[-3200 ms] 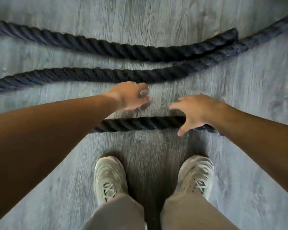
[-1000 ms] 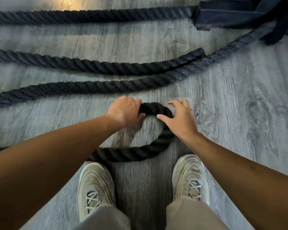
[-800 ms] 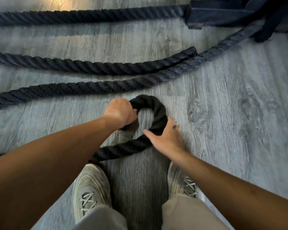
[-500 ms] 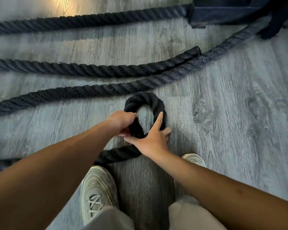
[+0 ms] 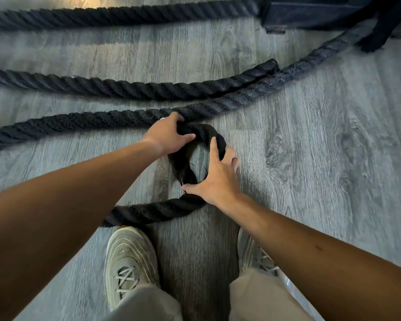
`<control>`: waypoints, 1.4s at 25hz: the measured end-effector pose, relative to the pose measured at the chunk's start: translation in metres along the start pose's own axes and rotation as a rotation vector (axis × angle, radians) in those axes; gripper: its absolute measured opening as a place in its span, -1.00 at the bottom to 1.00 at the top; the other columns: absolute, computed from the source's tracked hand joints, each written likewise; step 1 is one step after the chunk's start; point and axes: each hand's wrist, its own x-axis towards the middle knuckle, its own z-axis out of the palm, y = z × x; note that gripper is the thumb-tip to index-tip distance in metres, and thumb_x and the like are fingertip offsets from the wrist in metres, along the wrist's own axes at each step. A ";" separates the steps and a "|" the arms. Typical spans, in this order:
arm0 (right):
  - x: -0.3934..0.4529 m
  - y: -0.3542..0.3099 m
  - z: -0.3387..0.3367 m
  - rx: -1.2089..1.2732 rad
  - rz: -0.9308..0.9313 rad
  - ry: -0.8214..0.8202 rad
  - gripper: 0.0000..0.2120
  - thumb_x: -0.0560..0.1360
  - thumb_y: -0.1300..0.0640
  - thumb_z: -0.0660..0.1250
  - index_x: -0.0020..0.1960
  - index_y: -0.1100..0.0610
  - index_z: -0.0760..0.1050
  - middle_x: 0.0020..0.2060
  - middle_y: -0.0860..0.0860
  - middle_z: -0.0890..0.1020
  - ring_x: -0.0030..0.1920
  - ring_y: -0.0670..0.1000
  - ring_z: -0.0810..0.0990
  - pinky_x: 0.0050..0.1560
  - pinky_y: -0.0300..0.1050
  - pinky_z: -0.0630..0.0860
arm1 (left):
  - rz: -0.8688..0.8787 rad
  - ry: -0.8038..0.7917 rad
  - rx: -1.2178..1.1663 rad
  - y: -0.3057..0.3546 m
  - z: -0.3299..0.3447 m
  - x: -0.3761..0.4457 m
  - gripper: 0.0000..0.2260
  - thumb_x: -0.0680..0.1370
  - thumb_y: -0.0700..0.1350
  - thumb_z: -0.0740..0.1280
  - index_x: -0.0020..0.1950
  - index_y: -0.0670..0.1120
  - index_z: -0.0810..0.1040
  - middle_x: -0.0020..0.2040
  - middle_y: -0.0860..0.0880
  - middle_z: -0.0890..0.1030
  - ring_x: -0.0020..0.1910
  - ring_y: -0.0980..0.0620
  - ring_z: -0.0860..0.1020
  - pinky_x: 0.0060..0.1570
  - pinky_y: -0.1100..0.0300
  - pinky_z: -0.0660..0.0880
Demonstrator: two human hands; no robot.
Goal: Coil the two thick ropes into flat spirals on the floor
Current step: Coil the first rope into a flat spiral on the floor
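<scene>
A thick black rope (image 5: 155, 210) lies on the grey wood floor in front of my feet. Its end is bent into a small tight loop (image 5: 183, 165). My left hand (image 5: 168, 135) grips the top of the loop, fingers wrapped over it. My right hand (image 5: 214, 179) presses on the loop's right side, its thumb at the point where the rope crosses itself. Beyond the loop, more lengths of thick dark rope (image 5: 125, 89) run left to right across the floor, one with a cut end (image 5: 270, 66).
A dark metal base (image 5: 310, 10) stands at the top right, with rope (image 5: 322, 54) running toward it. My two pale sneakers (image 5: 130, 262) stand just behind the loop. Another rope length (image 5: 114, 16) lies along the far edge.
The rope end went from a straight stretch to a wide arc, then a tight closed loop. My left hand shifted up to the loop's top; my right hand stays pressed on its right side.
</scene>
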 end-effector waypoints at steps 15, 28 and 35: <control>0.008 0.045 -0.058 0.134 0.053 -0.018 0.15 0.16 -0.37 0.58 0.60 -0.14 0.10 0.48 -0.01 0.31 0.41 0.10 0.41 0.37 0.22 0.41 | -0.309 0.170 -0.369 -0.041 0.039 -0.053 -0.65 0.51 0.17 0.40 0.01 0.02 0.30 -0.14 -0.09 0.65 -0.30 -0.13 0.69 -0.23 -0.09 0.67; -0.022 0.044 -0.012 0.161 0.017 0.052 0.08 0.32 -0.36 0.49 0.62 -0.14 -0.06 0.33 0.11 0.47 0.30 0.14 0.50 0.28 0.10 0.49 | -0.077 -0.025 0.312 -0.013 -0.012 -0.004 -0.25 0.33 0.24 0.58 0.39 -0.02 0.39 0.12 -0.06 0.65 -0.14 -0.08 0.64 -0.08 0.11 0.50; -0.012 0.048 -0.021 0.486 0.113 0.129 -0.22 0.25 -0.33 0.54 0.40 -0.16 0.45 0.25 -0.22 0.59 0.21 -0.18 0.56 0.31 -0.13 0.49 | -0.112 -0.122 0.241 -0.018 -0.013 -0.023 -0.21 0.38 0.15 0.58 0.51 0.13 0.28 0.20 0.01 0.65 -0.49 0.05 0.66 -0.27 0.21 0.60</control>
